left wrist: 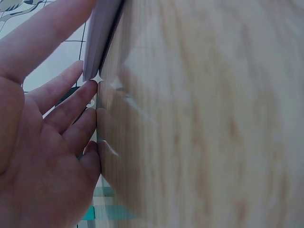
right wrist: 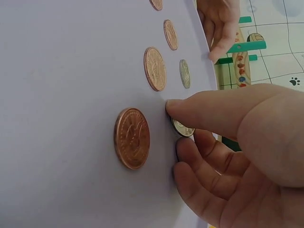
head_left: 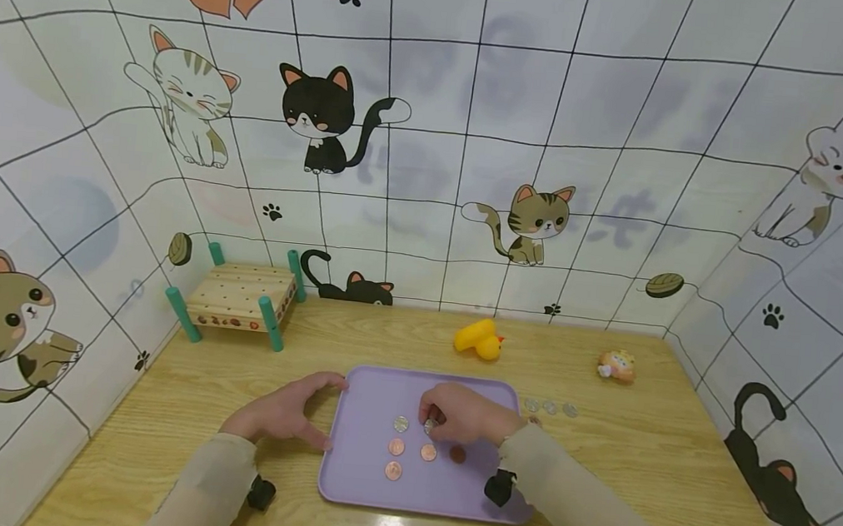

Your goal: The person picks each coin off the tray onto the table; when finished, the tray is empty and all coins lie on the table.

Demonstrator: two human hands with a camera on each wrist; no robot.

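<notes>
My right hand point(head_left: 464, 415) is over the purple tray point(head_left: 357, 487), its thumb and fingers pinching a silver coin point(right wrist: 184, 128) at the tray's surface. Left of that hand lies another silver coin point(head_left: 401, 423). Several copper coins are spread nearby, among them a darker copper coin point(head_left: 457, 454) close under the right wrist and a brighter copper coin point(right wrist: 155, 69). At the tray's left edge, my left hand point(head_left: 288, 410) has thumb and index finger spread apart, their tips touching the rim. In the left wrist view, the other fingers point(left wrist: 71, 109) extend loosely beside the wooden table.
Three silver coins point(head_left: 549, 407) lie in a row on the table point(head_left: 635, 482), right of the tray. Behind it are a yellow rubber duck point(head_left: 479, 339) and a small orange figurine point(head_left: 616, 365). A toy bed with green posts point(head_left: 241, 293) stands back left. Cat-patterned cloth point(head_left: 429, 172) surrounds the table.
</notes>
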